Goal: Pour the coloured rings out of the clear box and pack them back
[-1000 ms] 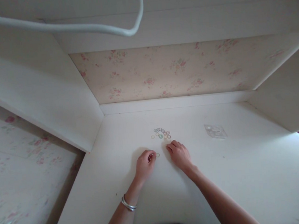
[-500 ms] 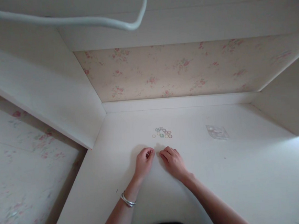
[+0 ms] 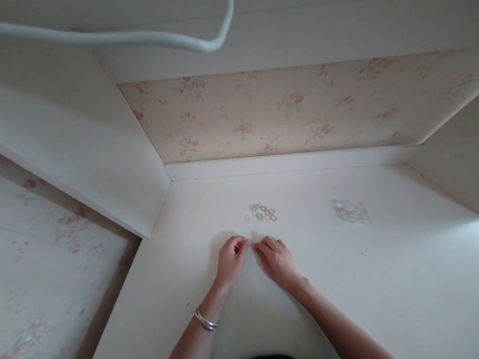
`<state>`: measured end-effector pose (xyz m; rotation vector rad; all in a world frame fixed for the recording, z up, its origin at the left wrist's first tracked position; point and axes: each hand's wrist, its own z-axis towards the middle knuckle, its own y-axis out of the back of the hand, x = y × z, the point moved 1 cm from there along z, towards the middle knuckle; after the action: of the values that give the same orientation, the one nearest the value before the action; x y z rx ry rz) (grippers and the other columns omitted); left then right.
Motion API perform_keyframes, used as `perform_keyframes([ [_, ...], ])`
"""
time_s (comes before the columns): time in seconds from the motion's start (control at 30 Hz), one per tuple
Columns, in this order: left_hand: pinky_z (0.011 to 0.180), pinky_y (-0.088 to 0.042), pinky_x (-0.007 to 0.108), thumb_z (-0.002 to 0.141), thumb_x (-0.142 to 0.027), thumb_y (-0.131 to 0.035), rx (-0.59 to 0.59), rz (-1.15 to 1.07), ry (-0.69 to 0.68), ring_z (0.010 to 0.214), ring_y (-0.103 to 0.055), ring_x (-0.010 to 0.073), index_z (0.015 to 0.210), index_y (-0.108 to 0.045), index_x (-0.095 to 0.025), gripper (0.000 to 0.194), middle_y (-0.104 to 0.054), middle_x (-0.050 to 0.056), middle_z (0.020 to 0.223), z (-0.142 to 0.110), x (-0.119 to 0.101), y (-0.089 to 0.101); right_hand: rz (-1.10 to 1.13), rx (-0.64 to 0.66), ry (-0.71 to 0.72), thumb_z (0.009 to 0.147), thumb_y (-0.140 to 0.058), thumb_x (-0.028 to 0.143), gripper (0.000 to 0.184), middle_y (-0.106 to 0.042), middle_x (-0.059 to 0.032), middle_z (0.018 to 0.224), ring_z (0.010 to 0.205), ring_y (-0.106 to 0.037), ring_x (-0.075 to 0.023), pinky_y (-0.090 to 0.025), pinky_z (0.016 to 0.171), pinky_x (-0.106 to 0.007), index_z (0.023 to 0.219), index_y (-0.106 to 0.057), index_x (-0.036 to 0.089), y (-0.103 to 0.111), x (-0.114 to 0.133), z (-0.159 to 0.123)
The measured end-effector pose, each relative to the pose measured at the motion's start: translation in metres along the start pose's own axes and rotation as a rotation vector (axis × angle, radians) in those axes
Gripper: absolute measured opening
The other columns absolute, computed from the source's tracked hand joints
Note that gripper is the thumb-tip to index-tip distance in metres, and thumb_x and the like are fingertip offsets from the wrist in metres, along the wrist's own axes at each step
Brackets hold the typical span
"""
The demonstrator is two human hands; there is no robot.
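My left hand (image 3: pixel 231 257) is closed in a pinch, thumb against forefinger, just above the white desk. Whatever it grips, if anything, is too small to make out. Facing it, my right hand (image 3: pixel 277 258) is also pinched. A tiny pale bit shows at its fingertips, too small to name. A narrow gap separates the two sets of fingertips. Right beyond them lies a loose cluster of thin coloured rings (image 3: pixel 264 209), several of them overlapping. One ring (image 3: pixel 247 217) sits slightly apart on the left.
A clear plastic bag (image 3: pixel 350 211) lies on the desk (image 3: pixel 405 288) to the right. White panels (image 3: pixel 107 134) enclose the desk at the left, right and above. A white curved tube (image 3: pixel 162 39) hangs across the top. Small dark specks mark the desktop.
Both hands stay nearly in place, still pinched. The pale bit between the fingertips shows less than before. The view has shifted very slightly.
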<state>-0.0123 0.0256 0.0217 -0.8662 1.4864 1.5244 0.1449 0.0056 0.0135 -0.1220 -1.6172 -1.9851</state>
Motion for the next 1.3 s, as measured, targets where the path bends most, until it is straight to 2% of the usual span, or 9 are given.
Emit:
perform_keyframes([
  [0.13, 0.07, -0.047, 0.025, 0.085, -0.038, -0.047, 0.012, 0.037, 0.006, 0.072, -0.06, 0.0132, 0.089, -0.064, -0.017, 0.027, -0.067, 0.003, 0.083, 0.001, 0.0, 0.0, 0.194, -0.144, -0.105, 0.094, -0.037, 0.029, 0.029, -0.06, -0.006, 0.086, 0.076, -0.057, -0.0143, -0.043, 0.071, -0.026, 0.093, -0.065, 0.021, 0.011, -0.009, -0.003],
  [0.27, 0.069, -0.046, 0.024, 0.086, -0.035, -0.046, 0.023, 0.1, -0.003, 0.072, -0.059, 0.0125, 0.089, -0.064, -0.018, 0.025, -0.066, 0.002, 0.083, 0.01, 0.002, 0.001, 0.28, -0.278, -0.284, 0.092, -0.039, 0.037, 0.031, -0.059, -0.0043, 0.08, 0.066, -0.055, -0.0132, -0.043, 0.063, -0.025, 0.092, -0.065, 0.02, 0.027, -0.033, -0.016],
  [0.37, 0.07, -0.045, 0.023, 0.087, -0.03, -0.046, 0.026, 0.221, -0.082, 0.075, -0.059, 0.0123, 0.089, -0.064, -0.018, 0.021, -0.066, 0.003, 0.086, 0.025, 0.0, 0.001, 0.285, -0.267, -0.375, 0.091, -0.04, 0.04, 0.033, -0.058, -0.0028, 0.073, 0.061, -0.053, -0.0132, -0.041, 0.06, -0.025, 0.091, -0.065, 0.02, 0.032, -0.05, -0.03],
  [0.47, 0.074, -0.044, 0.024, 0.088, -0.026, -0.046, 0.029, 0.376, -0.159, 0.08, -0.059, 0.0128, 0.091, -0.063, -0.019, 0.019, -0.065, 0.003, 0.09, 0.041, -0.005, -0.003, 0.281, -0.237, -0.379, 0.091, -0.04, 0.041, 0.033, -0.058, -0.0021, 0.07, 0.061, -0.053, -0.0131, -0.041, 0.06, -0.024, 0.091, -0.065, 0.02, 0.031, -0.056, -0.039],
  [0.67, 0.076, -0.043, 0.024, 0.09, -0.028, -0.045, 0.089, 0.63, -0.088, 0.089, -0.059, 0.014, 0.105, -0.061, -0.023, 0.023, -0.06, 0.005, 0.109, 0.062, -0.014, -0.015, 0.223, -0.161, -0.332, 0.091, -0.038, 0.041, 0.034, -0.061, -0.0024, 0.076, 0.062, -0.055, -0.012, -0.041, 0.061, -0.022, 0.093, -0.067, 0.023, 0.027, -0.054, -0.039],
  [0.8, 0.074, -0.043, 0.024, 0.092, -0.03, -0.041, 0.116, 0.697, -0.104, 0.087, -0.059, 0.014, 0.099, -0.063, -0.025, 0.023, -0.059, 0.003, 0.104, 0.066, -0.012, -0.018, 0.217, -0.143, -0.328, 0.092, -0.037, 0.04, 0.034, -0.062, -0.0021, 0.076, 0.064, -0.057, -0.0123, -0.041, 0.062, -0.021, 0.092, -0.067, 0.024, 0.028, -0.055, -0.038],
  [0.97, 0.072, -0.043, 0.024, 0.093, -0.026, -0.039, 0.169, 0.72, -0.145, 0.086, -0.058, 0.0137, 0.094, -0.061, -0.022, 0.023, -0.058, 0.003, 0.1, 0.058, -0.008, -0.018, 0.22, -0.132, -0.323, 0.092, -0.037, 0.039, 0.034, -0.063, -0.0021, 0.077, 0.064, -0.057, -0.012, -0.04, 0.061, -0.021, 0.091, -0.067, 0.023, 0.03, -0.055, -0.038],
  [1.1, 0.076, -0.044, 0.024, 0.093, -0.023, -0.038, 0.171, 0.64, -0.246, 0.087, -0.058, 0.0134, 0.094, -0.057, -0.021, 0.02, -0.057, 0.002, 0.098, 0.038, -0.005, -0.018, 0.216, -0.123, -0.335, 0.091, -0.038, 0.04, 0.033, -0.062, -0.0015, 0.076, 0.064, -0.057, -0.0118, -0.04, 0.062, -0.021, 0.091, -0.067, 0.024, 0.029, -0.055, -0.037],
  [1.3, 0.076, -0.045, 0.025, 0.094, -0.023, -0.036, 0.159, 0.5, -0.309, 0.082, -0.057, 0.0131, 0.091, -0.056, -0.021, 0.02, -0.057, 0.002, 0.092, 0.006, -0.001, -0.018, 0.215, -0.121, -0.338, 0.091, -0.039, 0.039, 0.033, -0.063, -0.0019, 0.076, 0.063, -0.056, -0.0118, -0.04, 0.061, -0.022, 0.089, -0.067, 0.023, 0.029, -0.056, -0.036],
])
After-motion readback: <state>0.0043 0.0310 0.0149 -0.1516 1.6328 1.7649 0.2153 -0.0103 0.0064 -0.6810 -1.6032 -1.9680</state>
